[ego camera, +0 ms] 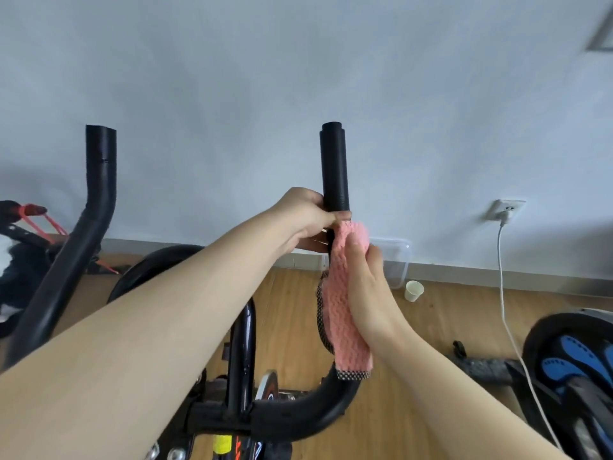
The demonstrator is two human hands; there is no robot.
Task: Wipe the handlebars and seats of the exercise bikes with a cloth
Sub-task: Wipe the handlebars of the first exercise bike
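Note:
A black exercise bike stands right below me. Its right handlebar (334, 167) rises upright at centre, and its left handlebar (99, 180) curves up at the left. A pink cloth (341, 313) with a dark mesh edge is wrapped along the right bar. My right hand (368, 287) grips the cloth around the bar. Just above it, my left hand (306, 220) pinches the cloth's top edge at the bar with thumb and fingers. The bar under the cloth is hidden. No seat is in view.
A second machine with blue pedals (570, 356) stands at the lower right. A white cable (502, 293) hangs from a wall socket (506, 210). A paper cup (414, 291) and a clear plastic box (396, 260) sit on the wood floor by the wall. More equipment (20, 247) stands at the left.

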